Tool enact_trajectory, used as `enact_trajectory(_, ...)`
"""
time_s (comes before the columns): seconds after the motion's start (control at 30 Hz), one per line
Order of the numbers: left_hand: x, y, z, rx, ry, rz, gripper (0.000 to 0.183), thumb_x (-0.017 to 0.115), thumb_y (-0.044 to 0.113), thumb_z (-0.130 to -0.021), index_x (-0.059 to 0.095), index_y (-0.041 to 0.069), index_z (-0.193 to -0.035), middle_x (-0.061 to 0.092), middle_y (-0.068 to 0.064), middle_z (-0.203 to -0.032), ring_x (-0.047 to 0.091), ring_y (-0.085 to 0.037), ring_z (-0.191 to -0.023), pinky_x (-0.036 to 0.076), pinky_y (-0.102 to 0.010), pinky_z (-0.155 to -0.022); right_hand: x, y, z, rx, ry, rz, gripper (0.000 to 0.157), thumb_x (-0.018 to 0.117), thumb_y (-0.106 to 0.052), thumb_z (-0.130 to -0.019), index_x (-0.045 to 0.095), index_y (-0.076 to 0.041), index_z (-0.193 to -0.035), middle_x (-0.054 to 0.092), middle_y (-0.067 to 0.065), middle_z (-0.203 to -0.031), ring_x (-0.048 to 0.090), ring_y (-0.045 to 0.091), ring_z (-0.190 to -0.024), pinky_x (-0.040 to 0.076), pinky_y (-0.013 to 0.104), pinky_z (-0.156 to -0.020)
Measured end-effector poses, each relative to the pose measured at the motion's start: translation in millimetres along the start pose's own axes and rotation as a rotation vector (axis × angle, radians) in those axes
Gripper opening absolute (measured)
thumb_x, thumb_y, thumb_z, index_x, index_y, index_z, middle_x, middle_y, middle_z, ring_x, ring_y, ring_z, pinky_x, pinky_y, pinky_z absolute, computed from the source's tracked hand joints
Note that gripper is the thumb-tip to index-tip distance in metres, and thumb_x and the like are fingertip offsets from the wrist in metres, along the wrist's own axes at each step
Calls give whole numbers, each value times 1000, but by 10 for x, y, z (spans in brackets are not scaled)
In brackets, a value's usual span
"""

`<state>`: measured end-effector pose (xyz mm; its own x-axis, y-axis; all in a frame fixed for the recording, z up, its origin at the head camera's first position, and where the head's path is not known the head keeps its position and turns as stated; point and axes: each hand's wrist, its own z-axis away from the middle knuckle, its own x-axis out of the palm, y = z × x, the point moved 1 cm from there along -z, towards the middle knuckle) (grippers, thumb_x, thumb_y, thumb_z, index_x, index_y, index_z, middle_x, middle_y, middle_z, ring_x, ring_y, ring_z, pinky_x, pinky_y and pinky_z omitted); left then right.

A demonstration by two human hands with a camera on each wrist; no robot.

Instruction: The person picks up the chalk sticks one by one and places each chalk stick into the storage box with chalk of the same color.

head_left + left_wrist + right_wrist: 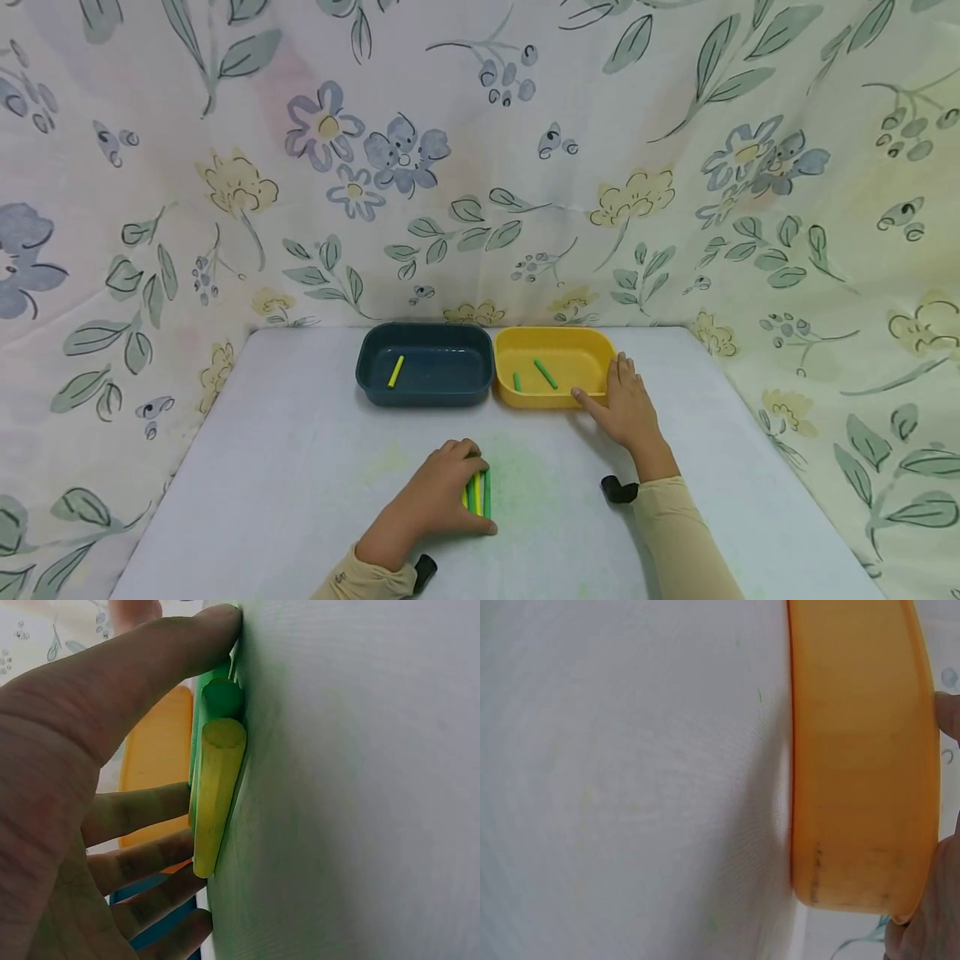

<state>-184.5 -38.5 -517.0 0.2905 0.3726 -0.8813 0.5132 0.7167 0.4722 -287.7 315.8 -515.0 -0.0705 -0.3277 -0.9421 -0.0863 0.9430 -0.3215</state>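
My left hand curls over a row of green and yellow chalk sticks on the table, thumb at the near end and fingers at the far end. The left wrist view shows a yellow chalk stick next to a green one, between thumb and fingers; the palm hides part of the row from above. My right hand rests on the right front corner of a yellow box, its thumb on the front rim and its fingers stretched along the right side. Two green chalk sticks lie inside that box.
Left of the yellow box, a dark blue box stands right beside it, with one yellow chalk stick inside. Faint green and yellow smudges mark the white table. A flowered cloth hangs behind the table.
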Motion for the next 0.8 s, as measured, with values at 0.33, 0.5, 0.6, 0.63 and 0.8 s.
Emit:
enact_trajectory(0.33, -18, 12, 5, 22, 40, 36, 79, 89, 68, -74, 72, 14, -131, 64, 2, -126, 56, -16, -114, 54, -43, -101, 16, -3, 8, 4, 3, -8, 119, 43, -80, -100, 4, 12, -165, 1, 31, -175, 4, 50, -164, 9, 64, -133)
enact_trajectory(0.5, -27, 24, -13, 17, 72, 68, 80, 89, 65, -75, 71, 13, -132, 64, 2, -126, 57, -15, -113, 54, -42, -101, 14, -8, 16, 7, 6, -9, 119, 43, -80, -100, 5, 12, -165, 2, 31, -175, 4, 50, -163, 9, 64, -133)
enact_trajectory(0.6, -49, 36, -27, 10, 80, 77, 81, 90, 64, -76, 70, 12, -134, 64, 1, -127, 58, -17, -116, 54, -44, -103, 4, -6, 15, 6, 3, -8, 119, 43, -80, -100, 4, 12, -165, 1, 31, -175, 4, 50, -163, 8, 63, -133)
enact_trajectory(0.63, -58, 41, -29, 6, 80, 81, 81, 90, 64, -76, 69, 12, -135, 64, 0, -128, 58, -18, -117, 54, -44, -104, -1, -6, 15, 7, 2, -5, 119, 43, -79, -100, 4, 12, -165, 1, 31, -175, 4, 50, -164, 8, 63, -133)
enact_trajectory(0.8, -82, 52, -37, -3, 81, 88, 81, 91, 61, -76, 69, 11, -136, 65, -1, -129, 59, -19, -119, 54, -46, -106, -10, -17, 15, 6, -1, 1, 118, 42, -79, -101, 4, 13, -165, 0, 31, -175, 3, 50, -163, 8, 63, -133)
